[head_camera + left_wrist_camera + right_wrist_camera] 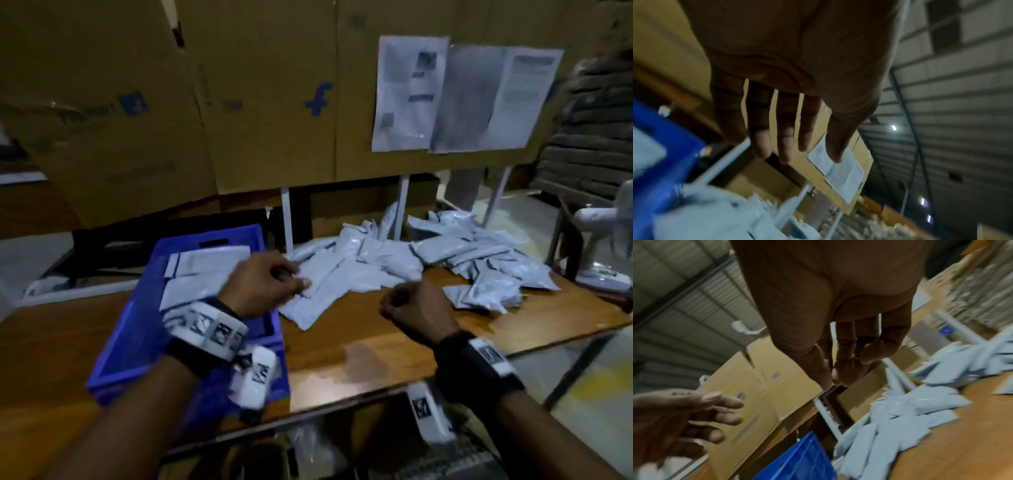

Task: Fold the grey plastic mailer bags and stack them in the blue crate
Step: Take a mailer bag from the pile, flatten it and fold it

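Both hands empty, fingers loose: left hand (pixel 265 286) hovers right at nearest mailer bag (pixel 310 301), which runs diagonally away toward the pile; right hand (pixel 416 313) further off.

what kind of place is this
Probably an e-commerce packing warehouse: large printed cardboard cartons behind the table, a heap of grey mailer bags beside a blue crate, and a corrugated metal roof.

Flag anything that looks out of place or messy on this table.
The unfolded grey mailer bags lie in a loose, crisscrossed heap across the wooden table. The folded ones in the blue crate sit neatly. Nothing looks damaged.
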`<state>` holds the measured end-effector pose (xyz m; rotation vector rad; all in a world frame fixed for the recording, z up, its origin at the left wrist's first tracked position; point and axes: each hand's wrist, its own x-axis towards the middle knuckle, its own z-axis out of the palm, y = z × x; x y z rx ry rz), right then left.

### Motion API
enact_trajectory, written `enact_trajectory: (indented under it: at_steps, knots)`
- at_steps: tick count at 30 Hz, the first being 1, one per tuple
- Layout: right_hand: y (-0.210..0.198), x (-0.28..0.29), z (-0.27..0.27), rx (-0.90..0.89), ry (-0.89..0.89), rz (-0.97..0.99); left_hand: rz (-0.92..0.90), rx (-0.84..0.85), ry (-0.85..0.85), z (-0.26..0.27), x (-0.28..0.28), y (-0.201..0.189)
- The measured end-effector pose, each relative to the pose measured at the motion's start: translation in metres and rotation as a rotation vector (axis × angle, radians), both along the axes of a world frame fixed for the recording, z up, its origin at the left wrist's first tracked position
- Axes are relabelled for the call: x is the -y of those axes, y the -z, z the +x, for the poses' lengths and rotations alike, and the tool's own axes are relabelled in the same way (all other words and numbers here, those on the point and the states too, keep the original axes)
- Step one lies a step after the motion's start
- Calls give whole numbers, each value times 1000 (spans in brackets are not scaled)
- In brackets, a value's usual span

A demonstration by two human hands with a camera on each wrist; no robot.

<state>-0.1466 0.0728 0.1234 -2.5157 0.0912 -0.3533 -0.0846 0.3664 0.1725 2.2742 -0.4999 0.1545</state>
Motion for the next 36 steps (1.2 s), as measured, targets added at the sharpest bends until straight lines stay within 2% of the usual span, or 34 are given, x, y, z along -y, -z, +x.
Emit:
enact_trajectory:
  at_steps: [4, 8, 13, 16, 20, 25, 31, 34, 36]
  knots:
    - [11, 33, -3, 11, 35, 42, -134, -71, -42, 7, 64, 47]
    - [26, 61, 30, -8, 28, 88, -227, -131, -174, 42, 109, 104]
    - [58, 89, 115, -48, 5, 182, -375, -193, -376, 116, 138, 166]
    - [78, 92, 173, -116, -41, 235, -540, -350, -551, 162, 137, 195]
    - [98, 91, 246, -166, -119, 247, -617, -424, -773, 211, 128, 226]
    - [117, 87, 306, -221, -229, 240, -722, -617, -851, 254, 115, 241]
    - [123, 102, 330, -226, -277, 276, -550, -545, -914, 258, 116, 230]
    - [116, 118, 323, -215, -313, 268, -632, -544, -885, 247, 127, 212]
    - [113, 136, 314, -204, -334, 259, -765, -562, -894, 233, 137, 207]
